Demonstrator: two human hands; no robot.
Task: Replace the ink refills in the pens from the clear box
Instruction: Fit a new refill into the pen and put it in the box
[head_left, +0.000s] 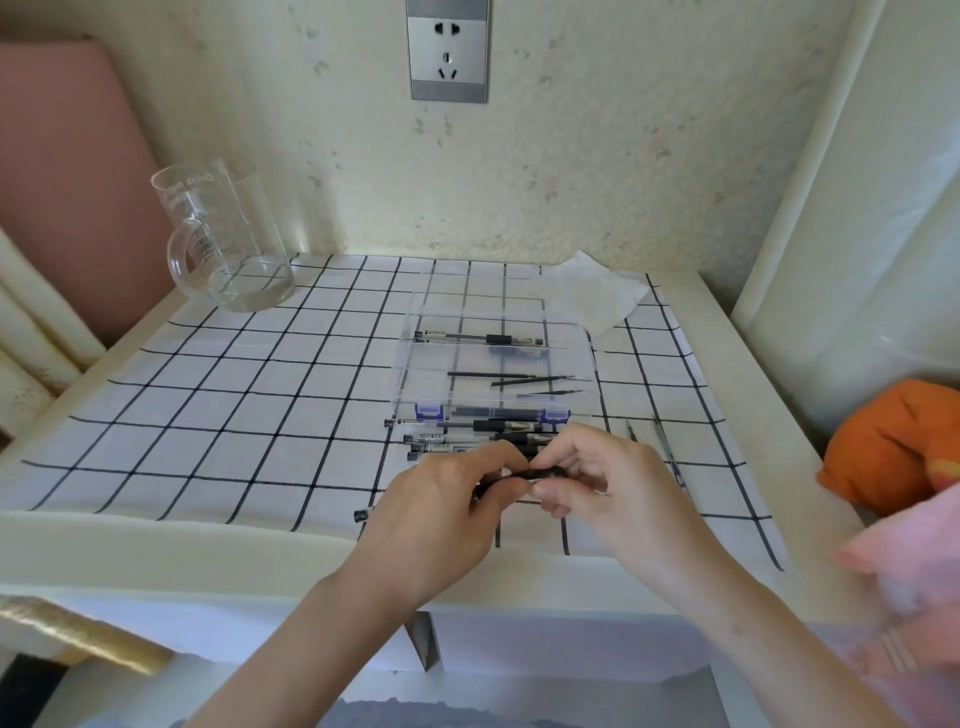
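Pens (467, 439) with clear barrels and black grips lie in a loose row on the checked cloth (234, 405), just in front of the clear box (426, 374). One more, the held pen (543, 474), sits just above them between both hands. The left hand (447, 512) has its fingers curled round the barrel end. The right hand (597, 483) pinches the dark grip end with thumb and bent fingers, so little of that pen shows. The box is transparent plastic with two blue latches (429, 409) on its near wall. Thin dark refills (511, 378) lie scattered in its front part, and a single boxed pen (478, 339) lies across its back part. Two slim rods (670, 452), perhaps also refills, lie on the cloth right of the hands, too blurred to be sure. The cloth is white with a black grid and is spread over a cream table (208, 551). At the back left stands a glass measuring mug (228, 244) with a handle, and at the back right lies a crumpled white tissue (587, 291). Behind is a speckled cream wall (597, 156) with a grey socket (448, 49). An orange fabric bundle (893, 441) and pink fabric (914, 551) lie at the right edge.
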